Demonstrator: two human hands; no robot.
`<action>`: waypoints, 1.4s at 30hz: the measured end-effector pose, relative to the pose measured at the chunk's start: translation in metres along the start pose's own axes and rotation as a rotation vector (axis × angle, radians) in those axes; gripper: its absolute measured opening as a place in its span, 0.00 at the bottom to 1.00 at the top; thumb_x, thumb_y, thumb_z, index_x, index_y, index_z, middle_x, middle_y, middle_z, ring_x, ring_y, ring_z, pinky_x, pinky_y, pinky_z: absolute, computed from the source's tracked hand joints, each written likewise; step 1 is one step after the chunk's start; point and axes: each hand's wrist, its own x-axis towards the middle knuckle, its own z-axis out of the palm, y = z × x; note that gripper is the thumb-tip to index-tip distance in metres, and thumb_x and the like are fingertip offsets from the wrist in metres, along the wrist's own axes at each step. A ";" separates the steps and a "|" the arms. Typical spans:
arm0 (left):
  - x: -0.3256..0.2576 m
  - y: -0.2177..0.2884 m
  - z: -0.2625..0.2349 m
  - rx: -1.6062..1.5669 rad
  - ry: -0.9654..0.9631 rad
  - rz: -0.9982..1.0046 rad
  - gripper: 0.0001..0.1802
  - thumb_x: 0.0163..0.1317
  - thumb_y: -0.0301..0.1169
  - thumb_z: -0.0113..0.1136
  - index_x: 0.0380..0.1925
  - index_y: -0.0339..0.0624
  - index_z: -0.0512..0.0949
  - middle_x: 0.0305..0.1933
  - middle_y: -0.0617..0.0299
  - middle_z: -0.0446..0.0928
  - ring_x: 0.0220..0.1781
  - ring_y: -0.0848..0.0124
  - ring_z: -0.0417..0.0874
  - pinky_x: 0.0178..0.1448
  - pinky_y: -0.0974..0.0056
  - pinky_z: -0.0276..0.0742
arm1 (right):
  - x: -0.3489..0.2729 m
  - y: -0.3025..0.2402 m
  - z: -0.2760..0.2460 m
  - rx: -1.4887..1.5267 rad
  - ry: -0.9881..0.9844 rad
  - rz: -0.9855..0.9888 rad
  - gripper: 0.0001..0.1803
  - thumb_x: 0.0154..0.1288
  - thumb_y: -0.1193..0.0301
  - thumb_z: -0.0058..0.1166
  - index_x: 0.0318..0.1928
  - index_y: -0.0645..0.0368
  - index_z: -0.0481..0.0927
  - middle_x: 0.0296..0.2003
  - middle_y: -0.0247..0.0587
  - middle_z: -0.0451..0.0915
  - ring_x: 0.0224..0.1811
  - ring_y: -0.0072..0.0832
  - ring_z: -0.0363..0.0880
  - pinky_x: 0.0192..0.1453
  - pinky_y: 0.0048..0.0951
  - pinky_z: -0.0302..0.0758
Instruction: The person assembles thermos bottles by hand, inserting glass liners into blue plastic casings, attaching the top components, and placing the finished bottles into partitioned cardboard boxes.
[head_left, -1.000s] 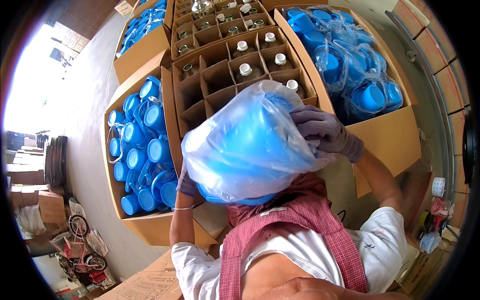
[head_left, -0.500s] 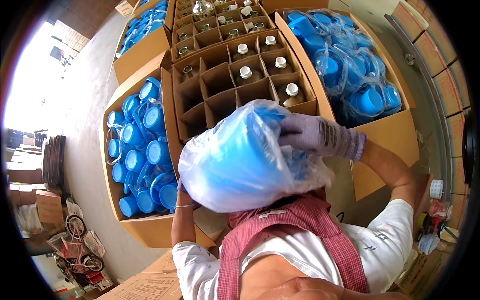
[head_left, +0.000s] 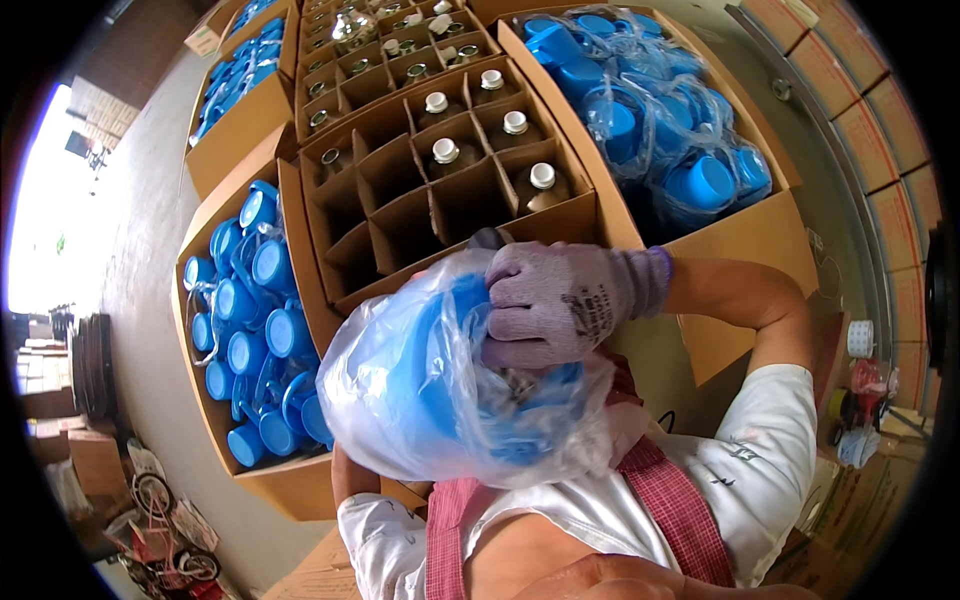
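In front of my chest is a clear plastic bag (head_left: 365, 400) with large blue plastic pieces (head_left: 435, 365) inside. My right hand (head_left: 560, 305), in a grey-purple glove, is closed on the bag's gathered plastic. The bag hides my left hand; only its forearm (head_left: 352, 474) shows below. A dark grey tip sticks up behind the bag, and I cannot make out what it belongs to. Just beyond the bag stands a divided carton (head_left: 465, 245). Several bottles with white caps (head_left: 542, 176) fill some compartments, and one uncapped bottle (head_left: 333, 160) sits at its left.
An open carton (head_left: 300, 240) of blue cup-shaped pieces (head_left: 289, 333) stands left. Another carton (head_left: 765, 235) at right holds bagged blue cups (head_left: 702, 183). Behind are more divided cartons (head_left: 385, 95) with bottles. Brick-coloured tiles (head_left: 893, 225) line the right side.
The bag has moved left and nearer my body. My right hand has shifted left over it and closed on its plastic. The view has turned slightly, so the cartons appear further left.
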 end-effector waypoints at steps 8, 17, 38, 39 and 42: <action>0.002 0.015 -0.002 0.384 0.127 0.367 0.21 0.54 0.30 0.66 0.47 0.30 0.79 0.43 0.54 0.82 0.45 0.68 0.82 0.55 0.64 0.76 | -0.070 -0.002 0.024 0.671 0.098 1.035 0.23 0.58 0.57 0.60 0.50 0.57 0.77 0.46 0.47 0.80 0.43 0.42 0.80 0.47 0.38 0.77; -0.019 0.087 0.114 1.020 0.282 0.806 0.18 0.46 0.29 0.68 0.38 0.33 0.79 0.44 0.48 0.85 0.48 0.63 0.85 0.56 0.62 0.78 | -0.107 0.005 -0.011 0.796 0.434 1.236 0.31 0.61 0.59 0.62 0.61 0.58 0.69 0.57 0.50 0.73 0.59 0.43 0.71 0.61 0.43 0.69; 0.135 0.107 0.371 0.573 -0.984 0.886 0.44 0.61 0.54 0.59 0.71 0.43 0.59 0.68 0.52 0.69 0.68 0.61 0.72 0.70 0.53 0.69 | -0.122 0.027 -0.109 0.079 1.051 1.467 0.20 0.64 0.55 0.63 0.44 0.58 0.86 0.35 0.35 0.85 0.39 0.21 0.81 0.47 0.24 0.78; 0.127 0.108 0.386 0.565 -1.049 0.993 0.51 0.59 0.64 0.57 0.73 0.45 0.56 0.70 0.52 0.66 0.70 0.60 0.70 0.71 0.51 0.67 | -0.140 0.037 -0.116 0.137 1.153 1.436 0.21 0.65 0.54 0.63 0.43 0.61 0.86 0.34 0.35 0.85 0.38 0.21 0.80 0.46 0.24 0.78; 0.102 0.060 0.437 0.332 -0.816 0.195 0.52 0.63 0.67 0.53 0.74 0.40 0.53 0.66 0.53 0.68 0.67 0.62 0.69 0.69 0.54 0.68 | -0.219 0.055 -0.117 0.265 1.323 1.475 0.23 0.65 0.55 0.63 0.45 0.66 0.84 0.35 0.35 0.84 0.38 0.20 0.79 0.46 0.23 0.76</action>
